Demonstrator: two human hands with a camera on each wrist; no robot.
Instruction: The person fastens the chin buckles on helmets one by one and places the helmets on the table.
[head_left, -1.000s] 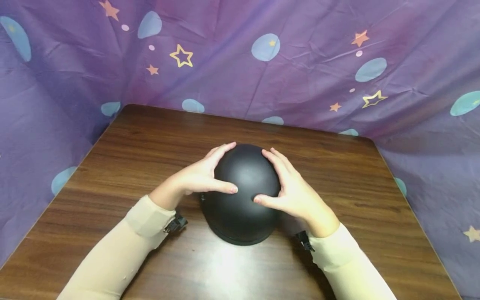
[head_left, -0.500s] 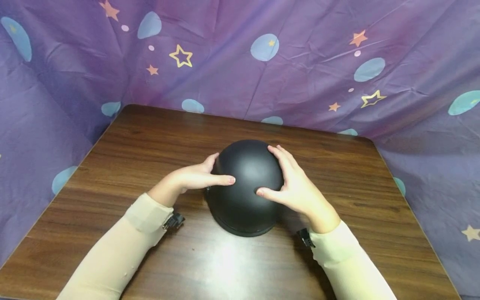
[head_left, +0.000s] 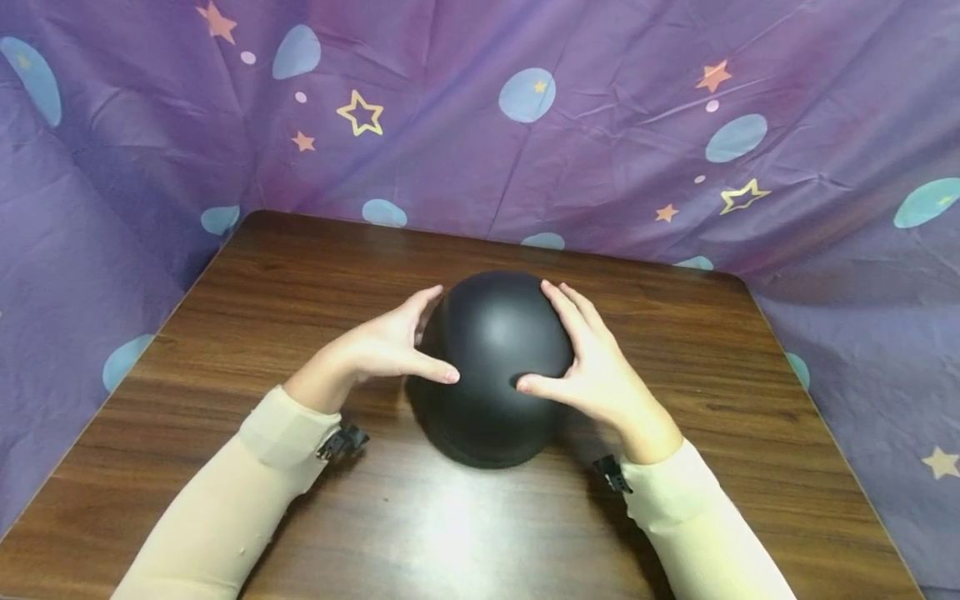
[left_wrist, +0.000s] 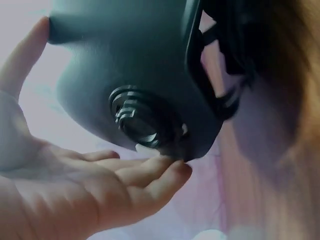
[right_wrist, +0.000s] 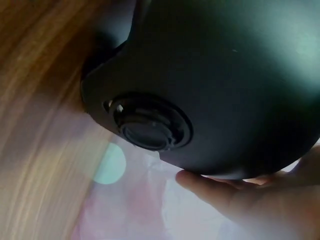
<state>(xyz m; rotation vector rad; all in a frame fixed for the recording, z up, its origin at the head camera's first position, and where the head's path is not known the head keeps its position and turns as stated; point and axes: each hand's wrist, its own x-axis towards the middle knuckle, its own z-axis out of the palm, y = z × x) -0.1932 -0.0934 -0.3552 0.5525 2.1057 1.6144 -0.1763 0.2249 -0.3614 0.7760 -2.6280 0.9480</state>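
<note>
A smooth black helmet [head_left: 495,367] sits dome up in the middle of the table, between my two hands. My left hand [head_left: 382,343] holds its left side, thumb on the near face and fingers round the far side. In the left wrist view, fingers [left_wrist: 165,182] touch the helmet near a round black knob [left_wrist: 142,120]. My right hand [head_left: 600,367] grips the right side, thumb in front and fingers over the top right. A matching knob [right_wrist: 150,125] shows in the right wrist view. Whether the rim rests on the wood cannot be told.
The brown wooden table [head_left: 712,467] spreads out round the helmet. Behind it and at both sides hangs a purple curtain [head_left: 450,150] with stars and blue spots. A small black device [head_left: 343,443] is fastened at the left sleeve cuff, another [head_left: 611,473] at the right.
The helmet has shifted slightly away from me, and its near rim has moved farther back. My left fingers have changed position on its side. The right hand has moved a little to the right.
</note>
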